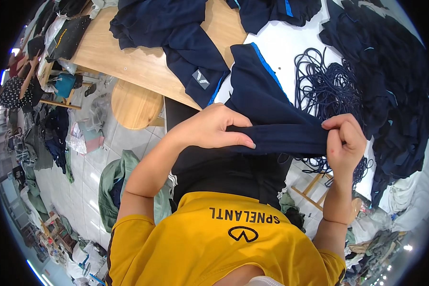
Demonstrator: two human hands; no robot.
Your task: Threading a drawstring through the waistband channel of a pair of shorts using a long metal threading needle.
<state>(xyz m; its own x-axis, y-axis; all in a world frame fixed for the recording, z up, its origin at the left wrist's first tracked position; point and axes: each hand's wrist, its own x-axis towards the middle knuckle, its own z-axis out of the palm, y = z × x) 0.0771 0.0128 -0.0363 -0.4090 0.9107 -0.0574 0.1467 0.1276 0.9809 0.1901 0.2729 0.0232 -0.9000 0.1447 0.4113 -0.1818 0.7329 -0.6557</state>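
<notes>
Left hand [209,126] and right hand [345,148] are pinching the navy waistband [288,139] taut, no cord showing yet, loose drawcords [338,97] lying heaped on the tabletop [291,52].

The blue-trimmed navy garment [261,95] has its edge band [291,139] held straight.

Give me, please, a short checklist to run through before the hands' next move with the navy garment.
1. Left hand at left end of the navy band: ok.
2. Right hand gripping its right end: ok.
3. Band held fairly straight between them: ok.
4. Dark cords beside the garment untangled: not ok, heaped in a jumble.
5. Inside of the band free of cord: cannot tell, hidden.
</notes>
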